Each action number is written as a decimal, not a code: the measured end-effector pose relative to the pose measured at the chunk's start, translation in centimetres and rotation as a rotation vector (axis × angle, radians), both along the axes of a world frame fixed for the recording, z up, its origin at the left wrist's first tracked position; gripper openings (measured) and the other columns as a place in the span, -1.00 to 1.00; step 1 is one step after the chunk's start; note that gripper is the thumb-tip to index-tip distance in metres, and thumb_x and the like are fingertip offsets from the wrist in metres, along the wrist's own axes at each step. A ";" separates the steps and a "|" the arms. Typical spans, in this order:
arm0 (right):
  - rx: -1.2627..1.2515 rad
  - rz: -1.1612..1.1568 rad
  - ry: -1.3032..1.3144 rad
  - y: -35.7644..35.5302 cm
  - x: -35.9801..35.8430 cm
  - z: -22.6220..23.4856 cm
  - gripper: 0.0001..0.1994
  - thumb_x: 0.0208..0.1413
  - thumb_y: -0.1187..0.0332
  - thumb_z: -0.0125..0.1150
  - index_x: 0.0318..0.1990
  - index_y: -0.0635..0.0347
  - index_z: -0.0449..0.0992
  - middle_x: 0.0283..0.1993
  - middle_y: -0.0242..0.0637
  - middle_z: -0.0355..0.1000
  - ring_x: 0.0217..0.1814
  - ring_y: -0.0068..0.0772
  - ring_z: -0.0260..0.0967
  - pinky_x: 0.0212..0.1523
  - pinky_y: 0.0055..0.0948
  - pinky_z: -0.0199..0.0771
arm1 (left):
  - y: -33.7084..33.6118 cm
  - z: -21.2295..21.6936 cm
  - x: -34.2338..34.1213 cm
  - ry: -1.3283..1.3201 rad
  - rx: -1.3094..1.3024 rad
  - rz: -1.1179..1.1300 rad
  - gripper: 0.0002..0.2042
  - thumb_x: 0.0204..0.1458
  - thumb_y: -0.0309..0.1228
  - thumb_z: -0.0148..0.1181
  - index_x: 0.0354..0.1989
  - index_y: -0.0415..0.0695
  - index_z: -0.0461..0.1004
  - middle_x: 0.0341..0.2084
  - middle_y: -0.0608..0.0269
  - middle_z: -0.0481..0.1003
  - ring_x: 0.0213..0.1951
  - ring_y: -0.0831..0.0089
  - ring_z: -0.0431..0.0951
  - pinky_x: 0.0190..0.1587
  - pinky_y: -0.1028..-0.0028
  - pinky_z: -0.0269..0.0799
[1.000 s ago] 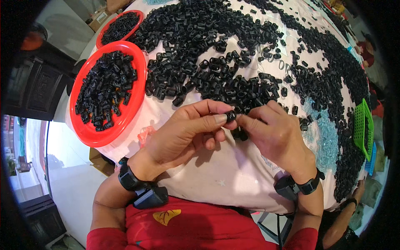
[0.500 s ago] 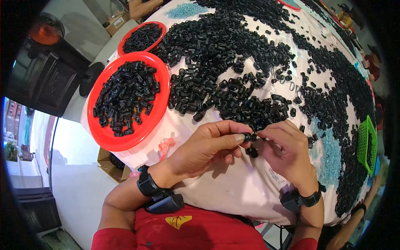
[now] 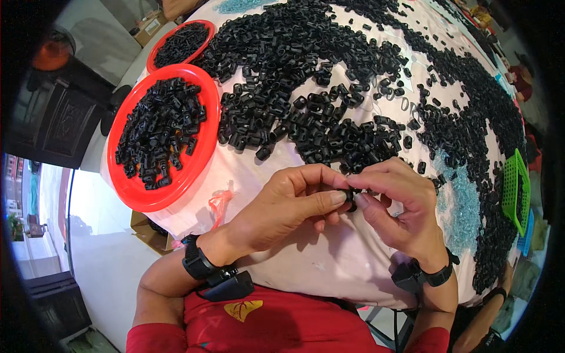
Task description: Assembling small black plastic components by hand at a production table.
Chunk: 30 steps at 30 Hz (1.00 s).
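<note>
Both hands meet over the near edge of the cloth-covered table. My left hand [image 3: 300, 197] pinches a small black plastic part [image 3: 352, 199] between thumb and fingers. My right hand [image 3: 397, 209] is closed on the same part from the other side, its thumb and fingertips pressed against it. The fingers cover most of the part, so its exact shape is hidden. Just beyond the hands lies a heap of loose black plastic parts [image 3: 347, 138], many of them short and hollow. On my left, a red round tray [image 3: 209, 135] holds more black pieces, apparently joined ones.
A smaller red tray [image 3: 209, 35] with thin black pieces stands farther back. Clear bluish beads [image 3: 462, 212] lie at the right, near a green basket [image 3: 516, 191]. A pink plastic scrap [image 3: 219, 206] rests beside my left wrist. Another person's forearm [image 3: 485, 320] shows at lower right.
My right hand has come in against the left, its fingers now closed on the black part. The view has shifted, so the trays appear farther left.
</note>
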State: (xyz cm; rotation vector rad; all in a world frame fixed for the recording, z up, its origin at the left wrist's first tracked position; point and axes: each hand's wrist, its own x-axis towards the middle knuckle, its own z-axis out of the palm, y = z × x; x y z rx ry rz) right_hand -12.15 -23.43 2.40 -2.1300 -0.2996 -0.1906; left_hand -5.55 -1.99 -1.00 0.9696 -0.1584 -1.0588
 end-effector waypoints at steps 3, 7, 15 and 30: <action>-0.011 -0.008 0.006 0.0 -0.1 0.0 -0.72 0.03 0.61 0.31 -0.08 0.18 0.70 -0.19 -0.20 0.60 -0.22 -0.38 0.51 -0.35 -0.50 0.47 | 0.0 0.1 -0.1 -0.006 0.025 0.002 -0.76 0.30 -0.38 0.22 0.06 -0.22 0.52 -0.24 0.35 0.59 -0.31 0.70 0.55 -0.32 0.67 0.49; 0.077 -0.071 0.074 0.1 -0.5 0.3 -0.73 0.02 0.61 0.31 -0.09 0.20 0.69 -0.21 -0.21 0.61 -0.28 -0.37 0.50 -0.36 -0.49 0.47 | 0.1 -0.1 0.1 0.013 -0.006 0.024 -0.75 0.30 -0.38 0.23 0.07 -0.23 0.52 -0.22 0.32 0.60 -0.30 0.70 0.56 -0.32 0.67 0.49; -0.005 -0.005 -0.055 0.0 0.0 -0.3 -0.76 0.01 0.61 0.33 -0.13 0.23 0.68 -0.27 -0.22 0.62 -0.33 -0.37 0.51 -0.40 -0.49 0.47 | -0.2 -0.1 0.0 -0.130 0.081 0.056 -0.76 0.29 -0.43 0.24 0.05 -0.26 0.53 -0.35 0.29 0.63 -0.39 0.70 0.57 -0.34 0.67 0.51; -0.042 0.037 -0.049 -0.1 -0.1 -0.3 -0.78 -0.09 0.61 0.38 -0.22 0.28 0.64 -0.31 -0.20 0.61 -0.37 -0.31 0.51 -0.37 -0.44 0.51 | -0.3 0.6 -1.0 -0.224 0.151 0.094 -0.84 0.24 -0.47 0.27 -0.05 -0.21 0.57 -0.42 0.39 0.56 -0.43 0.75 0.50 -0.46 0.69 0.42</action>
